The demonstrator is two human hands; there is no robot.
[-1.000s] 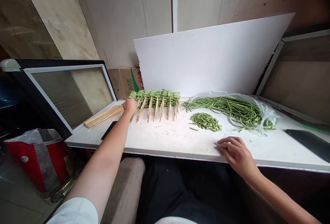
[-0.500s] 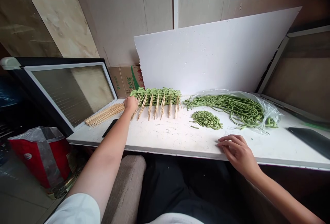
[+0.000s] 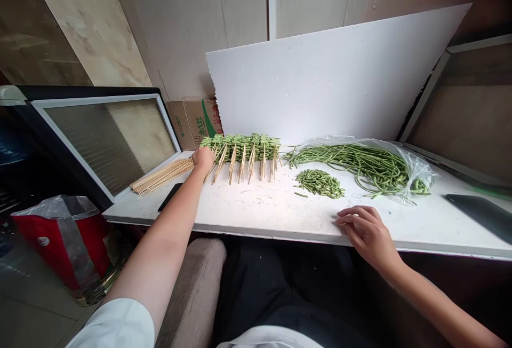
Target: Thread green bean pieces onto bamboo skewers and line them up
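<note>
My left hand [image 3: 203, 159] is closed at the left end of the stacked green bean skewers [image 3: 248, 148], beside the loose wooden sticks [image 3: 162, 175]; what its fingers hold is hidden. Bare stick ends of the skewers point toward me in several bundles. At the table's front edge, my right hand [image 3: 366, 231] hovers or rests with its fingers loosely curled and partly apart, holding nothing visible. Just beyond it lies a pile of cut bean pieces [image 3: 320, 183]. Long green beans [image 3: 360, 164] spread over a clear plastic bag behind that pile.
A white board [image 3: 328, 81] leans at the back of the white table [image 3: 256, 214]. Cardboard boxes [image 3: 196, 121] stand behind the skewers. Dark flat objects lie at the right [image 3: 480, 214] and near my left forearm. A red bag [image 3: 52, 246] is at the lower left.
The whole view has shifted slightly. Both hands have kept nearly the same places and poses on the table.
</note>
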